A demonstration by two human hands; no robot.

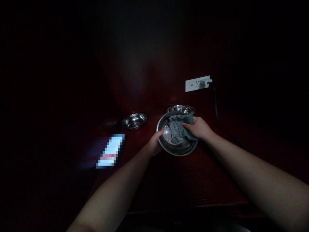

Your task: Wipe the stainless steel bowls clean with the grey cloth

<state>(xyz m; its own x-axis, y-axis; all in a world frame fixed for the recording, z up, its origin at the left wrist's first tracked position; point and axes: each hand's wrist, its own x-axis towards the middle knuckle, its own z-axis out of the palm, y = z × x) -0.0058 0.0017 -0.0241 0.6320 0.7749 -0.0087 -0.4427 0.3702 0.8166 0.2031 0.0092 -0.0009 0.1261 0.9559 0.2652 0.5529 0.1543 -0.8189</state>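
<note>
One steel bowl, tilted, over the worktop: left hand has fingers clasped on its rim; right hand has fingers bunched on a grey cloth inside it. Wiping looks under way, no sign of finish. Beyond, left dish stands apart, nothing seen in it; far dish, partly hidden behind the bowl; cannot tell whether either is wiped.

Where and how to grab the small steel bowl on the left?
Small steel bowl: probably pinch its right rim, coming from above on that side, thumb inside, fingers outside. It sits open side up with an exposed, flaring rim, and the lit screen lies off its near-left side.
</note>
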